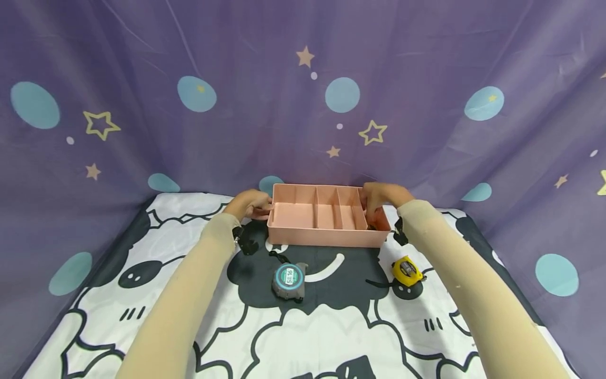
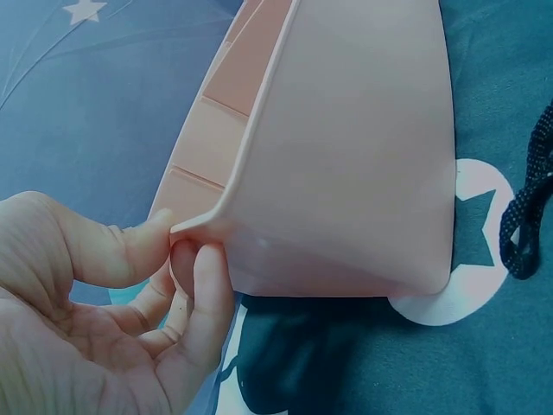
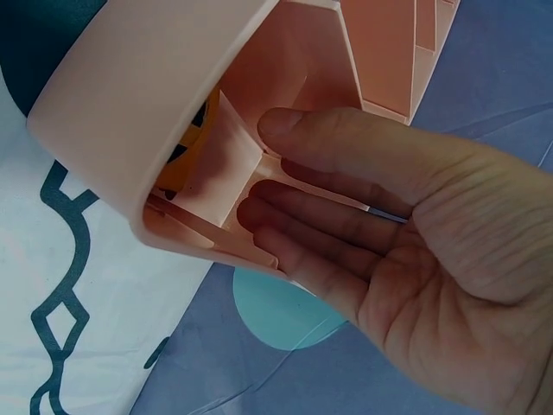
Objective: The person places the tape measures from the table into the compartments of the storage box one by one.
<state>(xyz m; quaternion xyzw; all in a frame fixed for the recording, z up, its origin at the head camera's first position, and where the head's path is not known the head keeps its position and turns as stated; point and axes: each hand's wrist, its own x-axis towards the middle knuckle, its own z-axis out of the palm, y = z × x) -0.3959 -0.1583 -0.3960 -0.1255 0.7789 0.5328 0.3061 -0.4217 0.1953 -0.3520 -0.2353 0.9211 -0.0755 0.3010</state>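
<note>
A pink divided organizer box (image 1: 323, 237) stands at the back of the cloth, with upright dividers inside. My left hand (image 1: 252, 204) is at its left end; in the left wrist view, thumb and fingers (image 2: 212, 285) pinch the rim at the corner. At the right end my right hand (image 1: 381, 195) reaches over the wall into the end compartment. Its fingers (image 3: 302, 216) are extended and hold nothing. In that compartment lies an orange-and-black object (image 3: 192, 147), partly hidden by the front wall.
A grey tape measure (image 1: 289, 281) with a blue-ringed face lies in front of the box. Further right lies a yellow tape measure (image 1: 407, 271) with a black strap. A purple patterned curtain (image 1: 265, 105) rises behind the box. The cloth (image 1: 326, 337) has a cartoon sheep print.
</note>
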